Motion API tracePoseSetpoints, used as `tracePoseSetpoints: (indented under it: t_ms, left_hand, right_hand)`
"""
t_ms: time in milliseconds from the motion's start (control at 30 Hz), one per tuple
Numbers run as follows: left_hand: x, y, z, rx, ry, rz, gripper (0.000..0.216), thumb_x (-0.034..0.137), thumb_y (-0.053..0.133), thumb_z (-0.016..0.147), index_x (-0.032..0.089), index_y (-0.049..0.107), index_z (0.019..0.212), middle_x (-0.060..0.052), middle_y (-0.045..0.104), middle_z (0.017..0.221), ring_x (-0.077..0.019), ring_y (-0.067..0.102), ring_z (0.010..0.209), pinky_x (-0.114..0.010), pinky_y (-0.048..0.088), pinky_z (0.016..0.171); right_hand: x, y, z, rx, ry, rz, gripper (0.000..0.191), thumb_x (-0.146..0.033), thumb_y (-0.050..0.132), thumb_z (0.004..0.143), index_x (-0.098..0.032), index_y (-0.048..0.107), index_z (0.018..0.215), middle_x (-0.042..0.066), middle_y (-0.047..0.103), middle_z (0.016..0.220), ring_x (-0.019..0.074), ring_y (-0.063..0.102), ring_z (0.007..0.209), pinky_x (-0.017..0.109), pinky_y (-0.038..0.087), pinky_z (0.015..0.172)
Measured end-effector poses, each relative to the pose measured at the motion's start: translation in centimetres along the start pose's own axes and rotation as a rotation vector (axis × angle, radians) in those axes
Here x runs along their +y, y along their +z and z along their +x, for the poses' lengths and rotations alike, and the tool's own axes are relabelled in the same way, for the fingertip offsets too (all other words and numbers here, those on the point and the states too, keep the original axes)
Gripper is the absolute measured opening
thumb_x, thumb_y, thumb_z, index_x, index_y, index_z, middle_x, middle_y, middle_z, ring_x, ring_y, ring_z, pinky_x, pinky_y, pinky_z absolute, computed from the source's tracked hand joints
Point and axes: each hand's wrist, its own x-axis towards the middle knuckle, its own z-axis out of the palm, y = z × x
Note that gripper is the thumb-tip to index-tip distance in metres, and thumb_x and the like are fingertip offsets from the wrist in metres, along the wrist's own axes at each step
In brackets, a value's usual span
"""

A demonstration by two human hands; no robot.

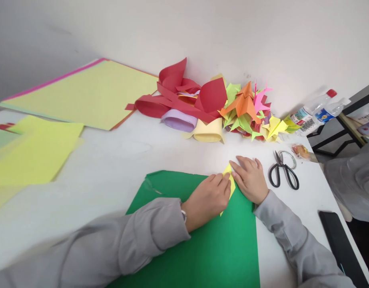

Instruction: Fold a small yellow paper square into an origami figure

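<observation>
While both hands sit on the green sheet, here's the layout:

left hand: left hand (208, 198) lies knuckles up, fingers together and curled down, pressing on the small yellow paper (231, 181); no pinch visible.
right hand: right hand (249, 179) lies flat, fingers together, fingertips on the upper edge of the same yellow paper, touching the left hand's fingertips.
yellow paper: mostly hidden under both hands; only a narrow strip shows between them, tip poking out top and bottom. It lies on the upper right corner of the green sheet (202, 248).
green sheet: flat on the white table (112, 160), near the front edge, under both forearms.
scissors: black-handled scissors (282, 175) just right of the right hand, closed, on the table.
folded pile: heap of folded and curled coloured paper (214, 108) against the wall, behind the hands.
loose sheets: yellow-green sheets (37, 152) far left; a big stack of sheets (88, 92) behind them.
bottles: two plastic bottles (319, 108) lying at the table's far right corner.
phone: dark phone (340, 244) near the right edge.
right edge: another person's grey sleeve (352, 180), blurred.
</observation>
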Motion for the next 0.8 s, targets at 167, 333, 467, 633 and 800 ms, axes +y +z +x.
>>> tracePoseSetpoints:
  t_ms: [167, 333, 467, 633, 800]
  left_hand:
    - [0.01, 0.05, -0.07, -0.024, -0.01, -0.026, 0.024, 0.01, 0.042, 0.091, 0.003, 0.058, 0.107, -0.019, 0.065, 0.104, -0.0238, 0.059, 0.088, -0.037, 0.045, 0.073]
    - [0.03, -0.31, 0.08, -0.037, -0.049, -0.064, 0.024, 0.013, 0.041, 0.093, 0.005, 0.056, 0.11, -0.019, 0.063, 0.109, -0.0232, 0.058, 0.087, -0.037, 0.046, 0.072]
    - [0.12, -0.44, 0.15, -0.043, -0.079, -0.065, 0.025, 0.011, 0.039, 0.093, 0.006, 0.056, 0.11, -0.017, 0.063, 0.103, -0.0235, 0.057, 0.085, -0.038, 0.046, 0.071]
    - [0.14, -0.4, 0.13, -0.038, -0.054, -0.064, 0.022, 0.01, 0.043, 0.091, 0.004, 0.057, 0.107, -0.017, 0.064, 0.098, -0.0236, 0.058, 0.082, -0.038, 0.046, 0.069]
    - [0.14, -0.4, 0.01, -0.036, -0.067, -0.082, 0.021, 0.01, 0.044, 0.091, 0.006, 0.058, 0.105, -0.018, 0.064, 0.102, -0.023, 0.059, 0.085, -0.038, 0.047, 0.073]
  right_hand:
    - [0.21, 0.17, -0.09, 0.012, 0.014, 0.022, 0.038, -0.032, 0.037, 0.096, -0.024, 0.052, 0.13, 0.01, 0.055, 0.129, 0.0241, 0.048, 0.117, 0.048, 0.028, 0.103]
    - [0.37, 0.27, -0.43, 0.08, -0.021, 0.065, 0.032, -0.031, 0.04, 0.096, -0.029, 0.062, 0.119, 0.008, 0.057, 0.125, 0.0228, 0.048, 0.116, 0.047, 0.026, 0.105]
    - [0.19, 0.2, -0.2, 0.033, -0.044, 0.04, 0.032, -0.032, 0.041, 0.095, -0.032, 0.061, 0.12, 0.008, 0.055, 0.127, 0.0241, 0.046, 0.117, 0.048, 0.028, 0.102]
    - [0.02, 0.1, 0.14, -0.019, -0.01, 0.007, 0.036, -0.034, 0.037, 0.096, -0.029, 0.054, 0.128, 0.009, 0.053, 0.129, 0.0249, 0.045, 0.116, 0.047, 0.03, 0.1]
    - [0.12, 0.22, 0.19, -0.033, 0.007, 0.009, 0.042, -0.036, 0.037, 0.096, -0.022, 0.048, 0.134, 0.011, 0.054, 0.129, 0.0251, 0.045, 0.115, 0.045, 0.032, 0.099]
